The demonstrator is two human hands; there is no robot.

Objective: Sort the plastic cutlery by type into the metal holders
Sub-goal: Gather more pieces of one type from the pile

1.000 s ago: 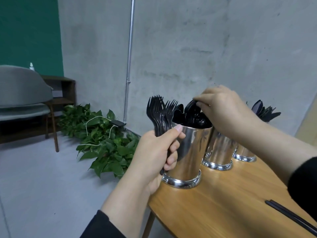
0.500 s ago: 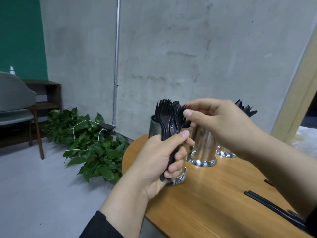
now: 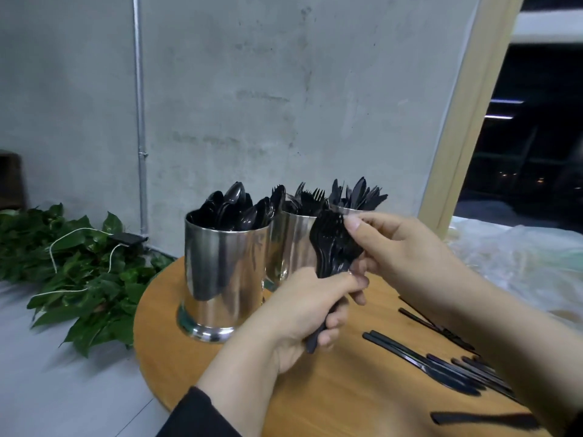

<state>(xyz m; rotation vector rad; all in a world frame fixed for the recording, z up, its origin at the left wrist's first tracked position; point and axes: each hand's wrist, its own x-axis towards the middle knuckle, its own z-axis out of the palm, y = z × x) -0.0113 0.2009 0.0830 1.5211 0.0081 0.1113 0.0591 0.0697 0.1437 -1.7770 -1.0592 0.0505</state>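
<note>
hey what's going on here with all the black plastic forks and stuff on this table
A person is sorting black plastic cutlery into three metal holders on a round wooden table. The left hand grips a bundle of forks by the handles, and the right hand pinches the fork heads. The nearest holder is full of spoons, the middle holder has forks, and the far holder's contents look like knives. More loose knives lie unsorted on the table.

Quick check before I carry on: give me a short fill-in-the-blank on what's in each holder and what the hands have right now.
1. The left hand grips a bundle of black ____ by their handles.
2. The nearest metal holder is filled with black ____.
3. The right hand touches the bundle at its ____ end.
4. Loose black cutlery lies on the round ____ table.

Missing words: forks; spoons; top; wooden
</note>
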